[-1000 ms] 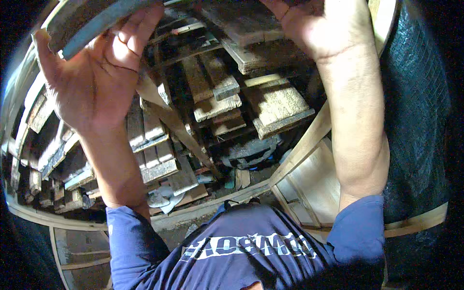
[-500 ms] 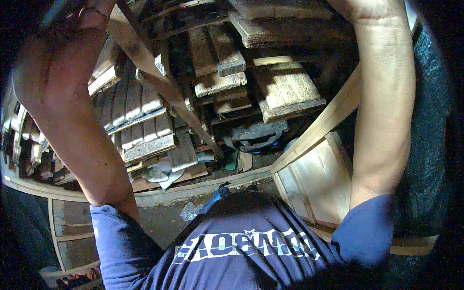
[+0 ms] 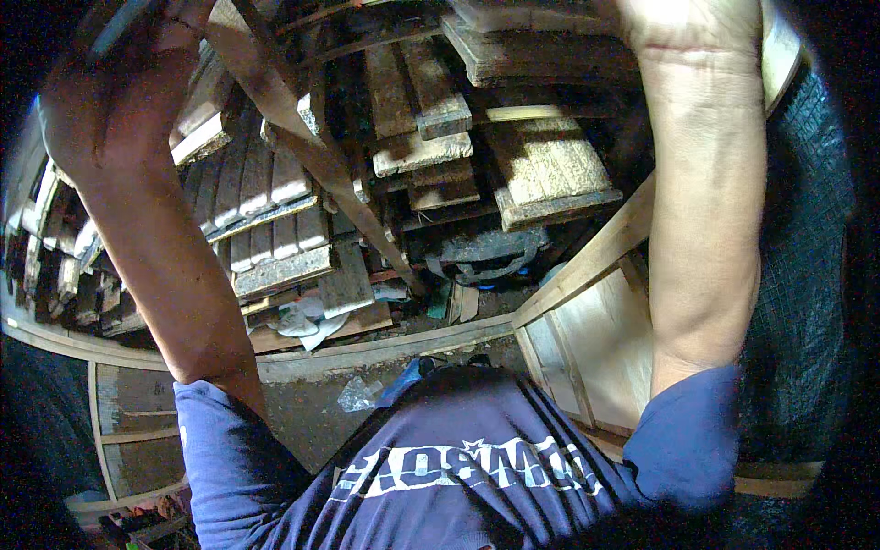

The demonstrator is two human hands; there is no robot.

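Observation:
Both my arms are raised. In the dark upper left is my left hand (image 3: 124, 110), its fingers lost in shadow and against the picture's rim, so what they hold, if anything, is hidden. A slanting wooden beam (image 3: 307, 151) runs down close beside it. At the top right only the heel and wrist of my right hand (image 3: 692, 26) show, brightly lit; its fingers lie beyond the upper edge. Near that hand are a stack of thick boards (image 3: 541, 55) and a pale wooden piece (image 3: 780, 60).
Stacked planks (image 3: 266, 183) fill the left and middle shelving. Below lie a dark bag (image 3: 490, 255) and white scraps (image 3: 312, 323). A wooden sill (image 3: 385, 356) crosses in front, with a panelled wooden door (image 3: 591, 344) at right. Dark sheeting (image 3: 807, 275) hangs far right; clear plastic (image 3: 357, 396) lies on the ground.
My right forearm has shifted a little to the left. The left hand has moved slightly right, and both hands stay raised.

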